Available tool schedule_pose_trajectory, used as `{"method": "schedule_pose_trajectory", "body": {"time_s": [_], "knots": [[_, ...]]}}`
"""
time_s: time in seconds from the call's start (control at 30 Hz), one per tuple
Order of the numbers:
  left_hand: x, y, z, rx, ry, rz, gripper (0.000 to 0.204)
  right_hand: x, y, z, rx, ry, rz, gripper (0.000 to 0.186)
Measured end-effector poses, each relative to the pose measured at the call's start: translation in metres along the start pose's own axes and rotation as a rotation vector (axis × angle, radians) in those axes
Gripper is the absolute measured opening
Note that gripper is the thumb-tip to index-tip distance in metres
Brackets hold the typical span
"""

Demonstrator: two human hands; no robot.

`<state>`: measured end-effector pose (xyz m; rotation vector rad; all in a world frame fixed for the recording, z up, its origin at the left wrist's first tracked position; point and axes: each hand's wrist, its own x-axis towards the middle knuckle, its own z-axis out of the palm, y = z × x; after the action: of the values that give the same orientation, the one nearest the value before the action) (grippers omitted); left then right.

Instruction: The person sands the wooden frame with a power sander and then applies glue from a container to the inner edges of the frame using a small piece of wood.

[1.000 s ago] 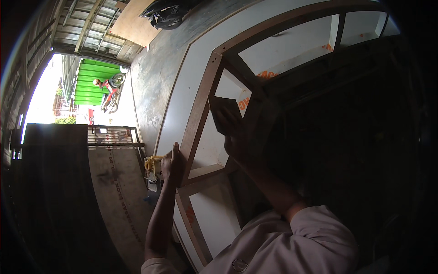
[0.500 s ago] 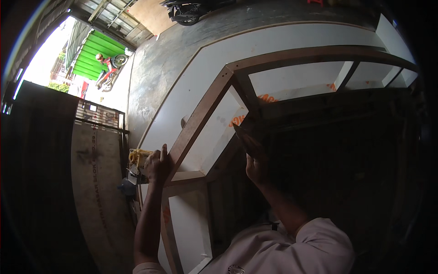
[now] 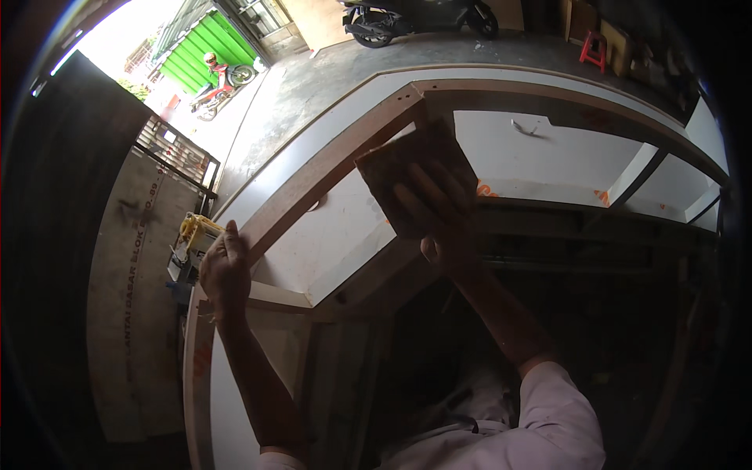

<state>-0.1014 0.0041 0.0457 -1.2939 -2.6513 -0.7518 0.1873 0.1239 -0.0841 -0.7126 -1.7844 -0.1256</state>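
A large wooden frame [image 3: 301,207] with white panels [image 3: 313,239] stretches before me and bends at a corner. My left hand [image 3: 225,274] is closed around its left rail, thumb pointing up. In my right hand [image 3: 439,207] is a flat, dark brown, squarish piece [image 3: 392,160], tilted up with its broad face showing. My fingers lie across that face. It overlaps the frame's corner in the picture; whether they touch I cannot tell. Whether the piece is thin board or stiff sandpaper is unclear.
A yellow and metal tool [image 3: 196,231] is just beyond my left hand. Past the frame are a black motorcycle [image 3: 415,19] and a red stool [image 3: 594,50]. A red motorcycle [image 3: 225,84] stands outside by a green metal wall [image 3: 205,51]. An upright board [image 3: 133,298] is at left.
My right hand has risen toward the frame's corner, turning the brown piece from edge-on to face-on. My left hand still grips the rail. The view has shifted, showing more of the floor beyond.
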Motion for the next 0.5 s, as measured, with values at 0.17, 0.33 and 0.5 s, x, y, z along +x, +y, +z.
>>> {"method": "schedule_pose_trajectory", "body": {"time_s": [0.17,0.33,0.5], "knots": [[0.0,-0.01,0.018,0.131,0.257,0.158,0.065,-0.01,0.025,0.07,-0.09,0.212,-0.224,0.057],[0.03,-0.045,0.023,0.18,0.31,0.366,0.06,-0.026,0.027,0.088,-0.111,0.362,-0.387,0.057],[0.05,-0.045,0.017,-0.031,0.207,0.328,0.058,-0.066,0.045,0.079,-0.062,0.458,-0.643,0.056]]}}
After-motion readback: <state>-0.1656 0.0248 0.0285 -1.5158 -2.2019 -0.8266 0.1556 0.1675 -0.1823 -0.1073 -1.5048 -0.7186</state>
